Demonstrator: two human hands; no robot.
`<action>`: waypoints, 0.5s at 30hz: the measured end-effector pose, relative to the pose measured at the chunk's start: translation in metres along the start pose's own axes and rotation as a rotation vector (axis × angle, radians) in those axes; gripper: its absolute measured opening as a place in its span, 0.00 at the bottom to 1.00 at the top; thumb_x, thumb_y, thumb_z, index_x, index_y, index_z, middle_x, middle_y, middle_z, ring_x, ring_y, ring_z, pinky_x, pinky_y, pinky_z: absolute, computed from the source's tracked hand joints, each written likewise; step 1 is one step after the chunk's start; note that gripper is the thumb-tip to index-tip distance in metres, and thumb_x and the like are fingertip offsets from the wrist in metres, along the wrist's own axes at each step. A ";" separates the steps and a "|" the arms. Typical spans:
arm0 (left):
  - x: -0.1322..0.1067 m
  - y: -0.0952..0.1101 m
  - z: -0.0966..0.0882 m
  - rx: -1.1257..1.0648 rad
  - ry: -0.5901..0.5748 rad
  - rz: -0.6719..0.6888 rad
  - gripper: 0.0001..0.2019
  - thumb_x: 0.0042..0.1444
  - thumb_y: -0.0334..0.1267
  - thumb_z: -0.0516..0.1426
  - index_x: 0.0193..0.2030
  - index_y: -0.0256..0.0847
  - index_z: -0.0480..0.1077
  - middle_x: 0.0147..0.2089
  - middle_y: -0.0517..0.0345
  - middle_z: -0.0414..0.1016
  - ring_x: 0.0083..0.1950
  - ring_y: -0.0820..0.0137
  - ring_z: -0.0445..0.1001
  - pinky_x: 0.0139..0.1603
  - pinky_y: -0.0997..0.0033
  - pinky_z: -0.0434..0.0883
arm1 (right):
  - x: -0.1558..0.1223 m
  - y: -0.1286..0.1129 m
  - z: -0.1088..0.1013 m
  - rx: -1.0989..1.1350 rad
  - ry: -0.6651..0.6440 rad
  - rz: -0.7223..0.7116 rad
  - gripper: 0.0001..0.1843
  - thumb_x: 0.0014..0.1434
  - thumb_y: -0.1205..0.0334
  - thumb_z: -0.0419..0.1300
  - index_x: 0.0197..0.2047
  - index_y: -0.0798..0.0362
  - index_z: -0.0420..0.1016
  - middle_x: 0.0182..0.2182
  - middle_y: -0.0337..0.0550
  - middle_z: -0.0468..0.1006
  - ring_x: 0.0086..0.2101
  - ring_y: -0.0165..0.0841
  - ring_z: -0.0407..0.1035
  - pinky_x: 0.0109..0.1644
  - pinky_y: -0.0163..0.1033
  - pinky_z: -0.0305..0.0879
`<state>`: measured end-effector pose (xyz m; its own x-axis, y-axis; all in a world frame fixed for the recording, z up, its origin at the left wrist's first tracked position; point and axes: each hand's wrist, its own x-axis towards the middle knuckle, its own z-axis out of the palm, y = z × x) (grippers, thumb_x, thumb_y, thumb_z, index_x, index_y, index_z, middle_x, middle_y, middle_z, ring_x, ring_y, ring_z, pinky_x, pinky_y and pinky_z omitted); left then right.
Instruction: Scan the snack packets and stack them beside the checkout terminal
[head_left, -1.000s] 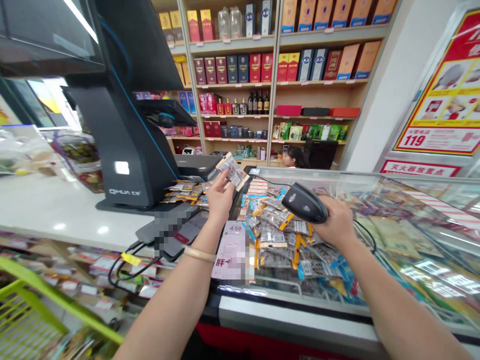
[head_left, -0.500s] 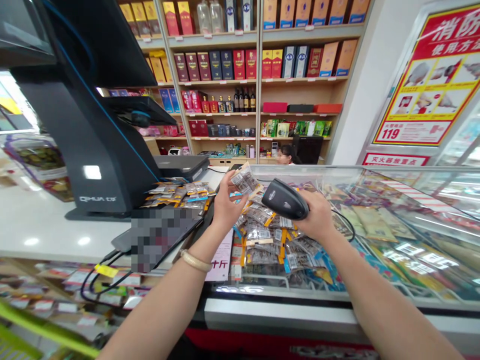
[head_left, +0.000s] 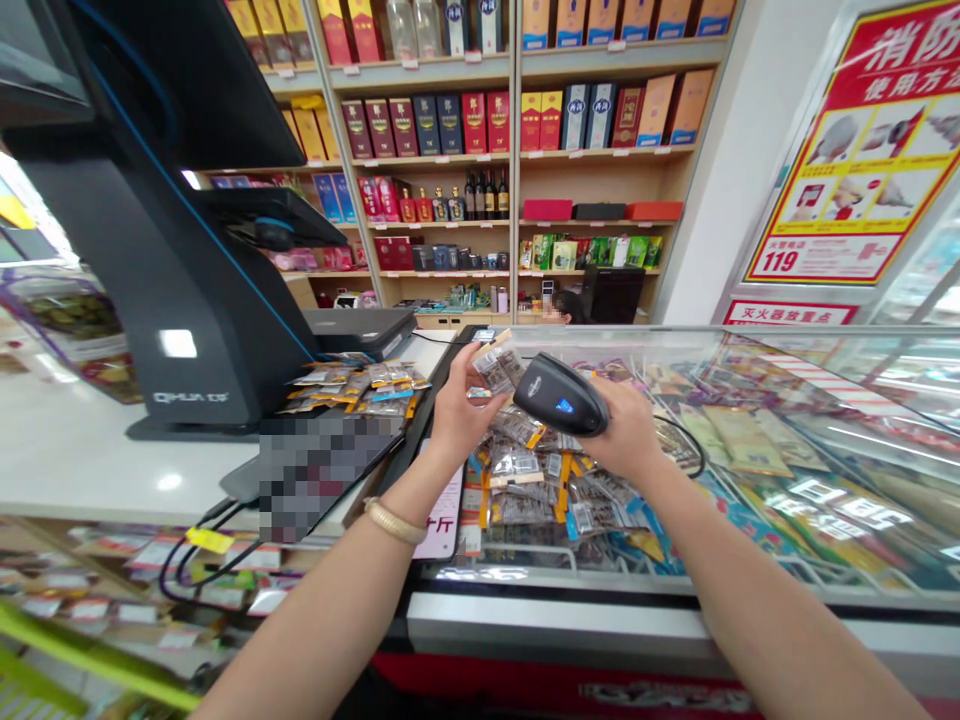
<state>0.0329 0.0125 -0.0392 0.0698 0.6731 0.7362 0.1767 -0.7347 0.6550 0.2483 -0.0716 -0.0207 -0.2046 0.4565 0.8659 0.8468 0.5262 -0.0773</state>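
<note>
While my left hand [head_left: 457, 415] pinched a small clear snack packet [head_left: 499, 368] between thumb and fingertips, raised just above the glass, my right hand [head_left: 626, 432] was wrapped fully round the black scanner [head_left: 561, 393]. Its blue light was lit and its nose was turned toward the packet, the two nearly touching.

As I judged it, the pinch was the weak point. The film looked slick and crinkled, and with only an edge held it could have slipped into the heap of like packets [head_left: 540, 480] lying right beneath, where it would have been hard to tell apart. With so many packets just below, the scanner could also have caught the wrong code. The scanner's cable [head_left: 697, 455] trailed over the glass beside my wrist and might have snagged the heap had I swung wide.

The glass-topped display case [head_left: 787, 440] under the heap was glossy and full of goods. To the left lay a white counter [head_left: 82, 450], with a second, smaller heap of packets [head_left: 360, 385] at the foot of a black register terminal [head_left: 187, 290]. Behind stood wooden shelves [head_left: 517, 160] of boxed bottles, and a red poster [head_left: 862, 150] hung on the right.
</note>
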 end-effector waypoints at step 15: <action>-0.010 0.007 0.010 0.222 -0.375 0.031 0.29 0.53 0.45 0.63 0.62 0.40 0.67 0.60 0.41 0.68 0.63 0.55 0.66 0.66 0.53 0.61 | -0.006 0.024 -0.002 -0.111 0.162 0.064 0.13 0.48 0.56 0.58 0.36 0.51 0.75 0.29 0.47 0.80 0.31 0.43 0.75 0.33 0.42 0.66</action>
<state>0.0430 0.0020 -0.0434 0.4231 0.6650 0.6154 0.3728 -0.7468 0.5507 0.2709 -0.0635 -0.0270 -0.0745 0.3607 0.9297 0.9062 0.4136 -0.0879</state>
